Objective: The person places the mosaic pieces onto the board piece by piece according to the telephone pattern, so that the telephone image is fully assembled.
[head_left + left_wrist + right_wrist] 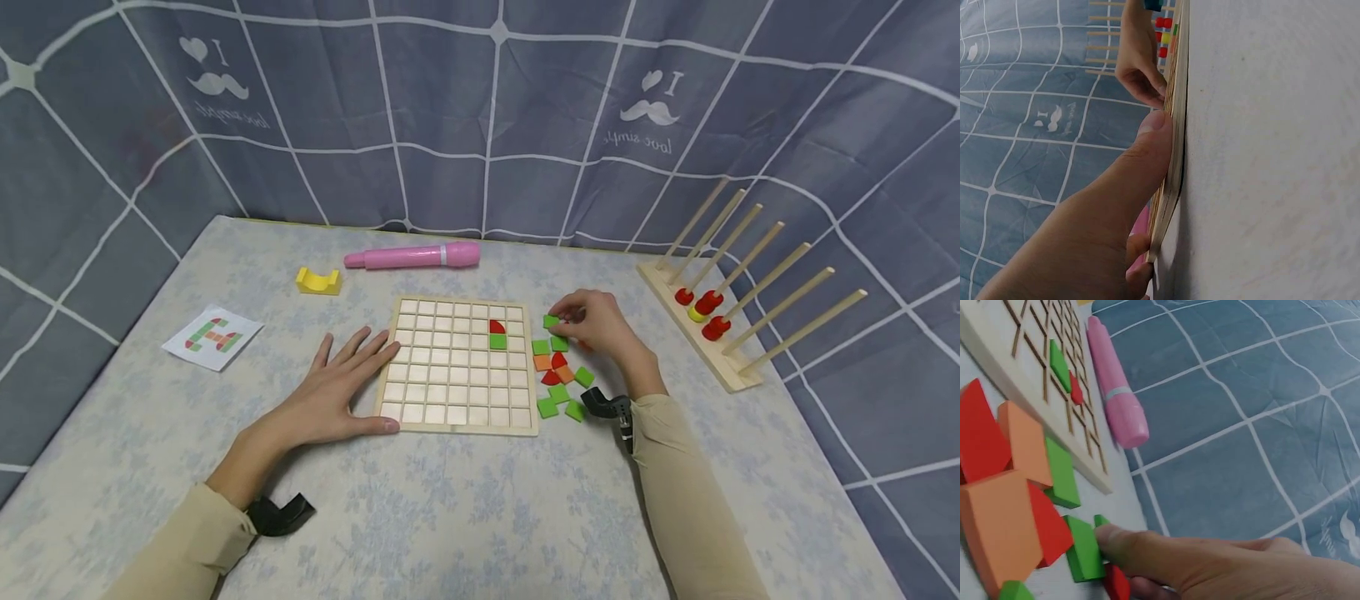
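A wooden grid board (pixel 442 392) lies on the table, with one red quarter-round tile (pixel 497 327) and one green square tile (pixel 498 342) seated in its cells. My left hand (pixel 333 396) is spread along the board's left side; its thumb and fingertips touch the frame. To the right of the board, my right hand (pixel 600 325) pinches a green tile (pixel 551 321) between thumb and fingers. In the right wrist view that tile is mostly hidden behind the thumb. Close by lie loose green, orange (pixel 542 362) and red tiles (pixel 551 378), some touching each other.
A picture card (pixel 213 337) with a red, green and orange pattern lies at far left. Behind the board are a yellow notched block (pixel 318 282) and a pink microphone-shaped toy (pixel 412 256). A pegged wooden rack (pixel 731 371) with red and yellow beads stands at right.
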Demonstrator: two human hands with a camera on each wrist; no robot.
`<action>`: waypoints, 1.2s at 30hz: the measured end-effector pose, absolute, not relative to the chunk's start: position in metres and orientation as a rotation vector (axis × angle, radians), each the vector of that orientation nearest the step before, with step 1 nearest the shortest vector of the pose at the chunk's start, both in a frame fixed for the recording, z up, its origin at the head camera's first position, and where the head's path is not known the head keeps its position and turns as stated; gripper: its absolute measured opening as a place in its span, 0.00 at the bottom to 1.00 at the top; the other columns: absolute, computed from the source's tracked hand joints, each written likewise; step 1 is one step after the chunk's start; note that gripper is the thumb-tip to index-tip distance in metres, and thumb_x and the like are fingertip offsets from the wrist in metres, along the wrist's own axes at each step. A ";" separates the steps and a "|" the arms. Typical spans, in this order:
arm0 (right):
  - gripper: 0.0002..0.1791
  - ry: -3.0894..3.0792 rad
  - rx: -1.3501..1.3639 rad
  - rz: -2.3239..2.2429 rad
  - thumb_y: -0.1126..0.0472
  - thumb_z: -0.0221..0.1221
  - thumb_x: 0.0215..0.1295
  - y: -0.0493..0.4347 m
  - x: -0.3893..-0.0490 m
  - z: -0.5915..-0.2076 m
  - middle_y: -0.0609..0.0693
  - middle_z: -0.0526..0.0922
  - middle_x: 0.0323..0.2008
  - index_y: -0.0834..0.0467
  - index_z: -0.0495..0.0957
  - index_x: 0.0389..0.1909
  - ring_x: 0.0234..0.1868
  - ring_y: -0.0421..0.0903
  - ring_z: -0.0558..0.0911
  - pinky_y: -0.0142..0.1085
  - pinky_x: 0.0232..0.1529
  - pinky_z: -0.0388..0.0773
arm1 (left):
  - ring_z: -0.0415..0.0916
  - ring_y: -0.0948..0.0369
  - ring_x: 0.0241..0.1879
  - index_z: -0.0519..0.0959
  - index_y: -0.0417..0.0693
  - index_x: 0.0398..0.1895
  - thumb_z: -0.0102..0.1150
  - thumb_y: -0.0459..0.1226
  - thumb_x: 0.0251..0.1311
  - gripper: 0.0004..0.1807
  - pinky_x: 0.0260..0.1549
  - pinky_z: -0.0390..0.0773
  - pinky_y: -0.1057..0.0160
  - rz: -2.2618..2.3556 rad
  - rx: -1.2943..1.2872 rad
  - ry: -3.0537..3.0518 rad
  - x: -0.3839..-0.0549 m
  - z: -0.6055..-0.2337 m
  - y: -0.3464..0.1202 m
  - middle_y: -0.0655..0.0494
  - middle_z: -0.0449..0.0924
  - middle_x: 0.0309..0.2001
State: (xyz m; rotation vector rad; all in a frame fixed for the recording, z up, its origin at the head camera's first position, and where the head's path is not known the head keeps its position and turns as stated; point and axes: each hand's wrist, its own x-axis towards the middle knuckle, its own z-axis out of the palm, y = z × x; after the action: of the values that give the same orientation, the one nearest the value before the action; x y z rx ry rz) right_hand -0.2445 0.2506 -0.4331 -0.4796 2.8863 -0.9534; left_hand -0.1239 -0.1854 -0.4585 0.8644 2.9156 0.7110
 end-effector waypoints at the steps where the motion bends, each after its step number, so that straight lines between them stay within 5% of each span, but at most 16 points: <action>1: 0.12 2.896 -0.488 -0.949 0.60 0.75 0.64 0.250 -0.244 -0.434 0.54 0.86 0.41 0.56 0.90 0.46 0.43 0.52 0.84 0.48 0.50 0.82 | 0.41 0.40 0.85 0.55 0.52 0.86 0.73 0.66 0.53 0.62 0.76 0.31 0.26 0.710 0.865 2.914 -0.124 -0.458 -0.186 0.47 0.50 0.86; 26: 0.11 3.009 -0.574 -0.997 0.60 0.75 0.63 0.238 -0.244 -0.435 0.54 0.86 0.40 0.59 0.89 0.44 0.42 0.53 0.86 0.49 0.50 0.84 | 0.41 0.40 0.85 0.55 0.52 0.86 0.72 0.69 0.52 0.64 0.75 0.31 0.25 0.715 0.889 2.915 -0.127 -0.464 -0.181 0.47 0.50 0.85; 36: 0.10 2.821 -0.799 -1.076 0.58 0.75 0.64 0.178 -0.251 -0.429 0.51 0.86 0.39 0.56 0.89 0.44 0.39 0.46 0.83 0.41 0.46 0.84 | 0.43 0.39 0.84 0.56 0.51 0.85 0.72 0.68 0.53 0.63 0.75 0.32 0.25 0.740 0.901 2.936 -0.122 -0.458 -0.186 0.45 0.52 0.85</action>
State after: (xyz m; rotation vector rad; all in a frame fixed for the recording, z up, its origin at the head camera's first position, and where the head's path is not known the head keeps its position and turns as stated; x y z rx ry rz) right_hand -0.2508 0.1777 -0.4295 -0.7991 2.8208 -1.0755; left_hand -0.1219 -0.1862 -0.4582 0.9007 2.9358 0.7400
